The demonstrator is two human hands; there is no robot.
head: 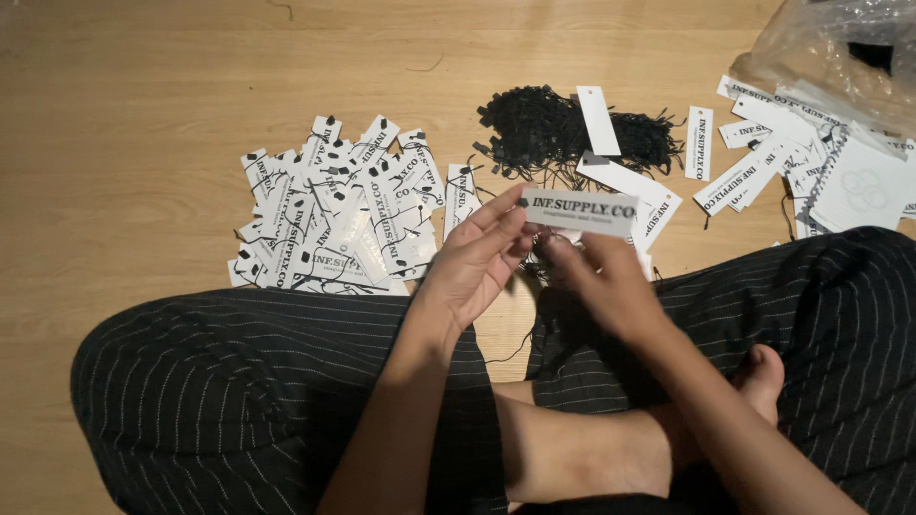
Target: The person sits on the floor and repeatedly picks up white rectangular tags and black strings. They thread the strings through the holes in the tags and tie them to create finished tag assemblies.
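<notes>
White tag (579,211), held between both hands

Warm, dim indoor light on wood floor (143,114); corners darker. Glare on plastic bag (830,48), top right. Right hand (611,281) motion-blurred; tags fairly sharp.

The floor (143,105) was pale wood, smooth with a faint satin sheen and fine grain. The tag (579,211) pinched between the left hand (474,262) and right hand (611,281) was stiff white card, matt, like the strung tags (334,215) and loose tags (763,153). The strings (544,129) were thin black cord in a dull tangle. The bag (821,48) was clear, crinkled, glossy plastic. The trousers (239,391) were soft dark pinstriped cloth. The notebook (863,186) was matt paper with wire binding.
</notes>
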